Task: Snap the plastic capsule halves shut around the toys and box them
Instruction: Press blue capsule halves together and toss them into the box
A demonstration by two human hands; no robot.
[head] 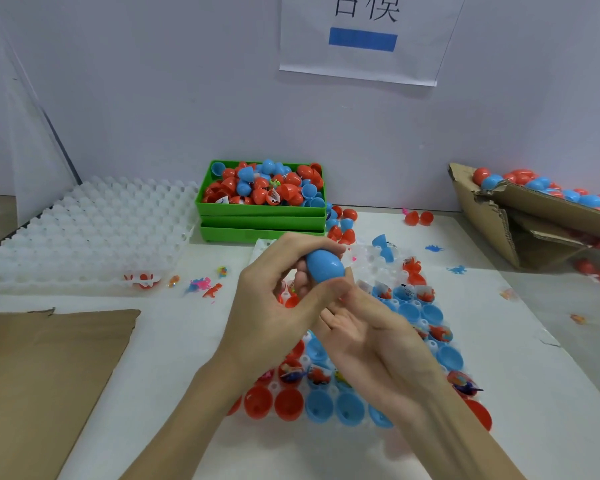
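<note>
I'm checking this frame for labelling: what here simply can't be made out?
Head view, the only one:
- Blue capsule: its seam is covered by the left hand and right hand, so closure is unknown.
- Cardboard box: cut off by the right edge.
- Wall sign: top cropped, text incomplete.

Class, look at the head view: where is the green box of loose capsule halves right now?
The green box stands at the back centre of the table against the wall, to the right of the white tray and beyond both hands.
</note>
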